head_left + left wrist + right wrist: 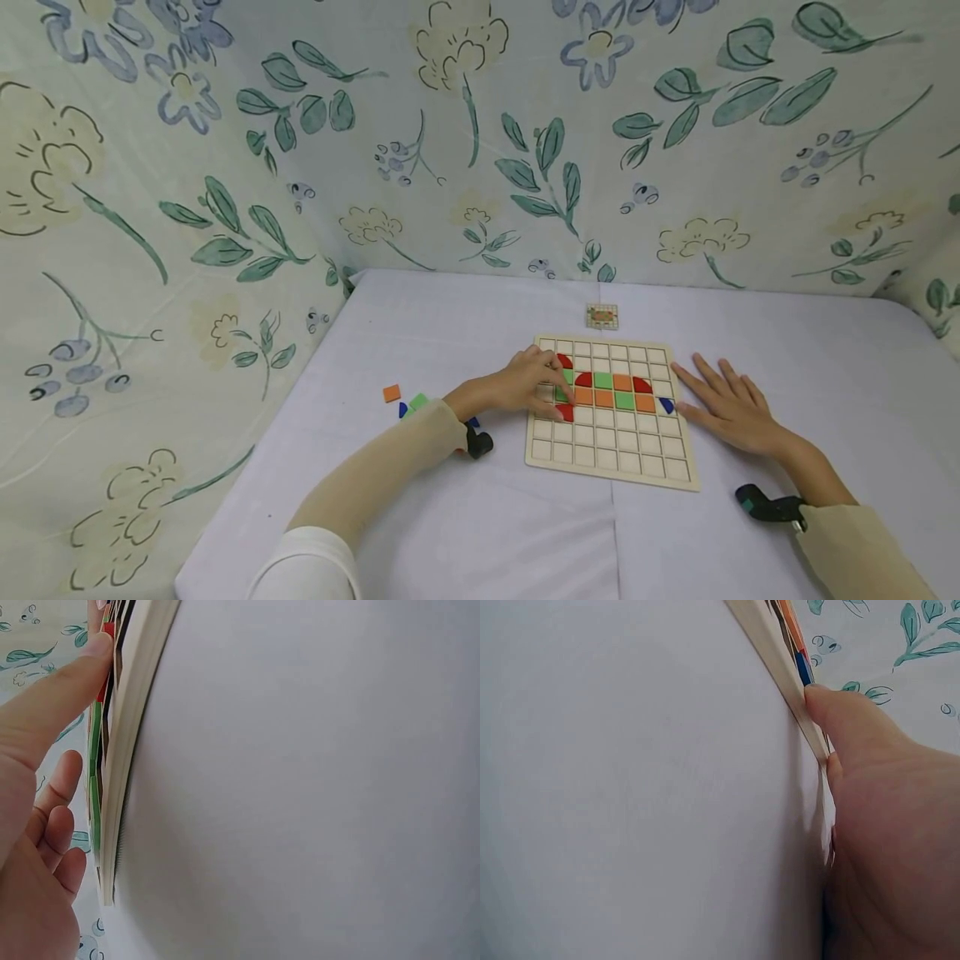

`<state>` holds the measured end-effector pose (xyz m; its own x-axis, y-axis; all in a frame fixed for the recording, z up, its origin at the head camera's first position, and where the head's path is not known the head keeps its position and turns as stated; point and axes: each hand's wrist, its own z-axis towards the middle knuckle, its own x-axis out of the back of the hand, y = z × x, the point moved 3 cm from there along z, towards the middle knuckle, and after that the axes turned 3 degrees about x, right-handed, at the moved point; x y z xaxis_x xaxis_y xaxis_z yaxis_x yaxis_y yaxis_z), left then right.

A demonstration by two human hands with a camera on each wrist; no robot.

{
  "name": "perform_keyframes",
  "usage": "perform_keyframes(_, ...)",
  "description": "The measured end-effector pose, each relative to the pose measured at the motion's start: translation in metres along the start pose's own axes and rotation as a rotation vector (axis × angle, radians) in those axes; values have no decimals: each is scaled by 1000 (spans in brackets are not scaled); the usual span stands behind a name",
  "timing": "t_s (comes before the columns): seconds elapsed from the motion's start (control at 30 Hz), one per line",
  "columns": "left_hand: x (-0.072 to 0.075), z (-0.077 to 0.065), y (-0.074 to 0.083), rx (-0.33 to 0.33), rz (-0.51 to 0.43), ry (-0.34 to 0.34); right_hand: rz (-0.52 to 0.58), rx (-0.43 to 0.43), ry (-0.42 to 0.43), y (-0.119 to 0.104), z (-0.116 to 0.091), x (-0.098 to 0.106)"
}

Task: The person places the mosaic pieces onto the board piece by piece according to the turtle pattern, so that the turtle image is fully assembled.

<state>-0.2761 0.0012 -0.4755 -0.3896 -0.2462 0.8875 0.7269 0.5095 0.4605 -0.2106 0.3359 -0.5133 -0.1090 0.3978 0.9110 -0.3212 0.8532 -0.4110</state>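
Note:
A square wooden grid board [600, 458] lies on the white cloth, with red, green, orange and blue pieces in its cells. My left hand [531, 382] reaches over its left side. The thumb touches a red quarter-round piece [566, 413], and the index fingertip is beside an orange square tile [583, 397]. In the left wrist view the thumb [64, 694] extends onto the red piece; the other fingers are loosely bent. My right hand [738, 408] lies spread at the board's right edge, its thumb [847, 712] against the rim near a blue quarter-round piece [667, 406].
A small patterned card [602, 317] lies behind the board. Left of the board are loose pieces, including an orange square [392, 393] and a green one [418, 402], partly hidden by the left forearm. Floral cloth [465, 167] hangs at the back and left.

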Motion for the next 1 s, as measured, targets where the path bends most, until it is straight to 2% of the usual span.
perform_keyframes(0.5, 3, 0, 2, -4, 19, -11, -11, -5, -16, -7, 0, 2)
perform_keyframes(0.8, 5, -1, 6, -30, 95, 19, -2, -10, -23, -8, -1, 2)
perform_keyframes(1.0, 9, -1, 6, -29, 86, 25, -5, -10, -23, -9, -1, 3)
